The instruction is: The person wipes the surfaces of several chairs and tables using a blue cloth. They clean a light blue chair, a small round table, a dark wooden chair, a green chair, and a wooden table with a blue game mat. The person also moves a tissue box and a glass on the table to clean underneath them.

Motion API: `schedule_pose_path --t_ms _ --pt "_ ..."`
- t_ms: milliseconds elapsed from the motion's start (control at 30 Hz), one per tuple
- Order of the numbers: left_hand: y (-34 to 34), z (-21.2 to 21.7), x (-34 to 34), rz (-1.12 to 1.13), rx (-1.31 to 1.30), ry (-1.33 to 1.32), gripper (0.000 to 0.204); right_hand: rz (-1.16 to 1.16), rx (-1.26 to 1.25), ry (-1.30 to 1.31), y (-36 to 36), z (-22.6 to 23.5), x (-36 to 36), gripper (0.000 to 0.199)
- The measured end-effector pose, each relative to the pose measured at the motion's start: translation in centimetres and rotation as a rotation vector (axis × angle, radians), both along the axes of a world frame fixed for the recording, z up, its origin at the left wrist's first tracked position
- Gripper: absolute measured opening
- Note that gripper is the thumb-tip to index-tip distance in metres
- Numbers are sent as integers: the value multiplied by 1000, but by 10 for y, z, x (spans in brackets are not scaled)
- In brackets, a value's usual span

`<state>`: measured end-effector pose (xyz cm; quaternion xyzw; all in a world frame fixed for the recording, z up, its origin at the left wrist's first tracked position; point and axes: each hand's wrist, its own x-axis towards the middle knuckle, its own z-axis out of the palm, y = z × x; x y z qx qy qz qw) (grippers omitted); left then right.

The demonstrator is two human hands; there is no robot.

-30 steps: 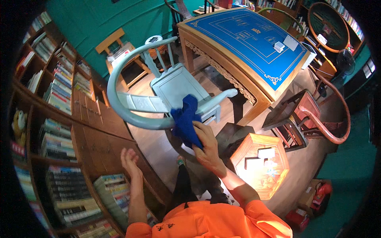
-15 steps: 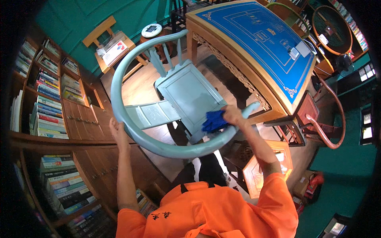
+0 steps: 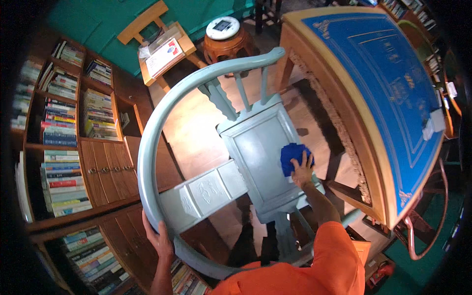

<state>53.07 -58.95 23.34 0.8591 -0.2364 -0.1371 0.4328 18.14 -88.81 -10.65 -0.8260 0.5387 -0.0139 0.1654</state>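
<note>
A pale blue-green wooden armchair point(image 3: 260, 147) with a curved top rail stands in front of me. Its carved back panel point(image 3: 204, 194) joins the rail to the seat. My left hand point(image 3: 158, 237) wraps round the outer side of the rail, near the lower left. Leaning in over the chair, my right hand point(image 3: 303, 169) presses a crumpled dark blue cloth point(image 3: 291, 156) onto the right side of the seat. The fingers bend over the cloth, and the palm's underside is hidden.
At the right stands a wooden table point(image 3: 339, 83) with a blue top. A bookcase point(image 3: 83, 142) lines the left. Behind the chair are a small wooden chair point(image 3: 147, 29) with papers and a brown drum stool point(image 3: 226, 46) bearing a round white device.
My view has moved closer over the chair. My right hand has carried the cloth from near the armrest onto the seat. My left hand stays at the rail.
</note>
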Motion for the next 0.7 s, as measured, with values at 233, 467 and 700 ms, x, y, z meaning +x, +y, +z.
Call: schedule_pose_path --t_ms 233,467,700 --pt "4 -6 4 28 185 -31 62 306 -255 -165 -151 5 134 39" --pt "10 -4 4 36 207 -43 63 719 -56 -295 -30 -6 118 30" --pt "6 -5 -3 79 161 -20 64 1344 96 -329 -55 -26 -10 24"
